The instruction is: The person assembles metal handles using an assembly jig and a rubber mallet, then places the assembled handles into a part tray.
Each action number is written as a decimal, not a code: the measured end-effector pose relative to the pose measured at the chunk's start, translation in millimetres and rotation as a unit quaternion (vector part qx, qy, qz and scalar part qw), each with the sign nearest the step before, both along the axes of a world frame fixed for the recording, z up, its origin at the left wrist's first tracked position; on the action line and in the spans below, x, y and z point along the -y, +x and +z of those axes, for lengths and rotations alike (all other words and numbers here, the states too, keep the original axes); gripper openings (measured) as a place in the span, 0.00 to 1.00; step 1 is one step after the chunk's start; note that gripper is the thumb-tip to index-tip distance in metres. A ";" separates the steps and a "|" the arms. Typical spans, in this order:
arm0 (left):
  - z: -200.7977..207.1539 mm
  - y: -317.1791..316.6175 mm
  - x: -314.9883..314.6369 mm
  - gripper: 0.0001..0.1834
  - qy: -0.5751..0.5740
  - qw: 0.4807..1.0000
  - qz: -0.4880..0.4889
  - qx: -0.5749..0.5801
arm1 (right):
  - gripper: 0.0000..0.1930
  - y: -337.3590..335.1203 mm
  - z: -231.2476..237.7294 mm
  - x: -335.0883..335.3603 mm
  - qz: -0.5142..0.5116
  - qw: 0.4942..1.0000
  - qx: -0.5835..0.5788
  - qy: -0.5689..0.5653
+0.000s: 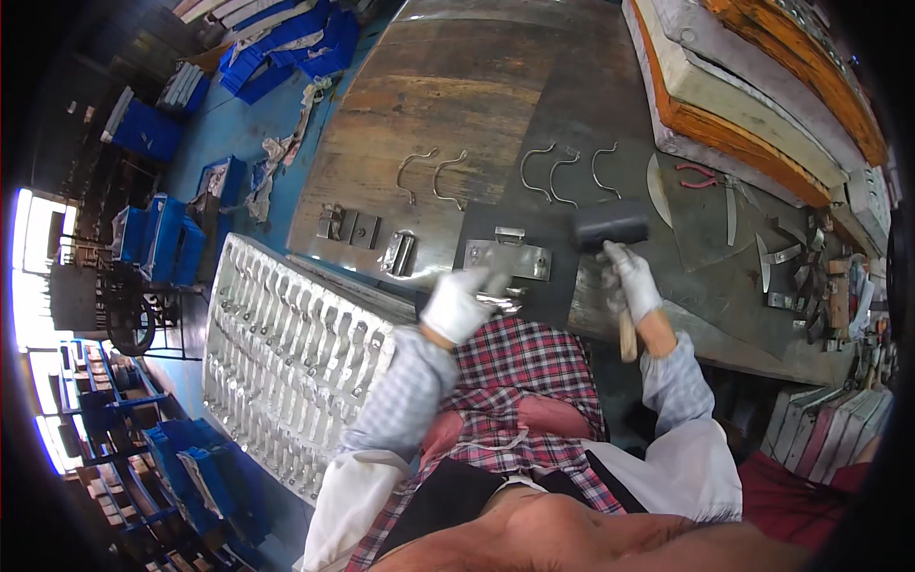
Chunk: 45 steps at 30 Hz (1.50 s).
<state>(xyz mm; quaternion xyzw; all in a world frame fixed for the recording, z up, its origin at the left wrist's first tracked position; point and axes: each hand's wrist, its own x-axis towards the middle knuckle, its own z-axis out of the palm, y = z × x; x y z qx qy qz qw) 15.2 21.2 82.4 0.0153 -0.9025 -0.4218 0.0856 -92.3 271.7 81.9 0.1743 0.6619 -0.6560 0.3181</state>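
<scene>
A mallet with a black head (613,227) and a wooden handle (627,336) is gripped in my white-gloved right hand (631,281), its head raised over the table. My left hand (459,303), also gloved in white, is closed on a shiny metal piece (508,303) at the table's near edge; blur hides its exact shape. Just beyond that piece lies a flat steel fixture plate (505,257) with a small upright bracket. Several curved metal rods (562,176) are spread out farther back. Two small metal fixtures, a block (398,254) and a bracketed plate (360,229), sit left of the plate.
To my left stands a pale tray (295,353) holding rows of curved metal parts. Red-handled pliers (696,175) and metal strips (782,253) lie on the table's right side. Padded white and orange stacks (753,114) border the far right. Blue bins (157,238) stand on the floor.
</scene>
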 end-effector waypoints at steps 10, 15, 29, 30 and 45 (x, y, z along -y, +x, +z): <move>-46.1 14.7 -7.7 0.13 -0.062 0.984 0.059 0.156 | 0.14 32.3 44.0 -12.3 0.360 0.729 -0.492 0.312; -30.9 17.1 -16.1 0.16 0.186 0.961 0.096 0.178 | 0.11 12.8 35.8 -55.8 0.260 0.529 -0.601 0.540; -82.0 -14.2 13.2 0.09 0.146 0.968 0.201 0.030 | 0.11 41.8 -38.5 91.0 0.122 0.942 -0.291 0.113; -81.1 -13.7 11.5 0.09 0.152 0.964 0.216 0.017 | 0.10 36.8 -46.2 87.3 0.046 0.924 -0.372 0.075; -79.8 -23.7 20.1 0.05 0.249 0.942 0.218 0.064 | 0.10 39.4 -92.3 68.8 -0.004 0.835 -0.518 0.184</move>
